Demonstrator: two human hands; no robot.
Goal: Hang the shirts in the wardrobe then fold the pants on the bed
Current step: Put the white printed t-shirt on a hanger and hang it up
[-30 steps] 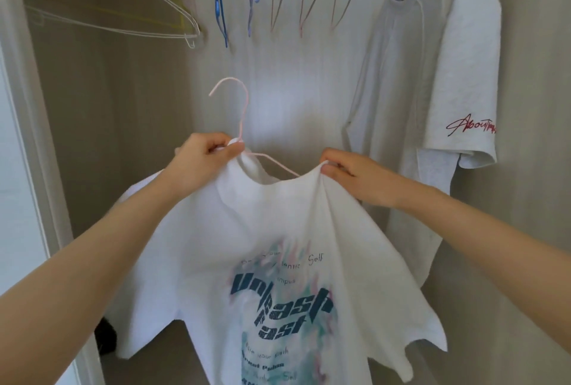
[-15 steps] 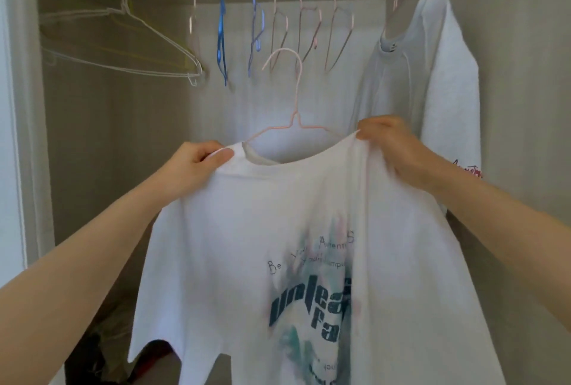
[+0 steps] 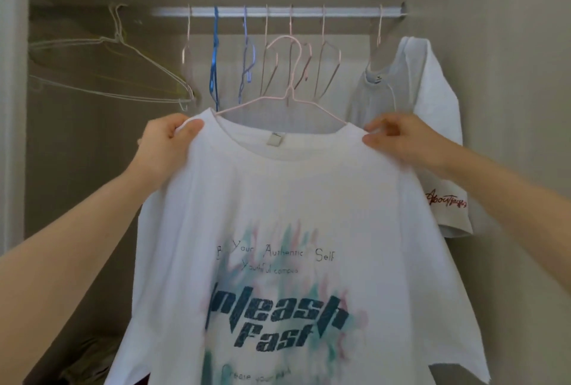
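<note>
Nearest: white printed shirt [image 3: 278, 199], held up spread before the open wardrobe [image 3: 86, 168], front toward the camera, dark "Fast" lettering over teal and pink smears.

Gripped at its left shoulder by the left hand [image 3: 168, 140], fingers curled round the cloth beside the collar. Pinched at its right shoulder by the right hand [image 3: 398, 140], thumb and fingers closed on the seam.

Threaded through the collar: pink wire hanger [image 3: 289, 95], both arms inside the shoulders, hook upright, below the rail [image 3: 278, 11] and not hooked on it.

Behind, along the middle of the rail: row of empty hangers [image 3: 213, 75], pink and blue, hanging edge-on. Further left, where the rail is out of sight: bunch of pale wire hangers [image 3: 154, 66], turned sideways.

At the right end of the rail: second white shirt [image 3: 432, 100] on its own hanger, red script near the sleeve hem, partly covered by the right hand and the held shirt.

Low in the left corner of the wardrobe: dark heap [image 3: 92, 357], too dim to identify.
</note>
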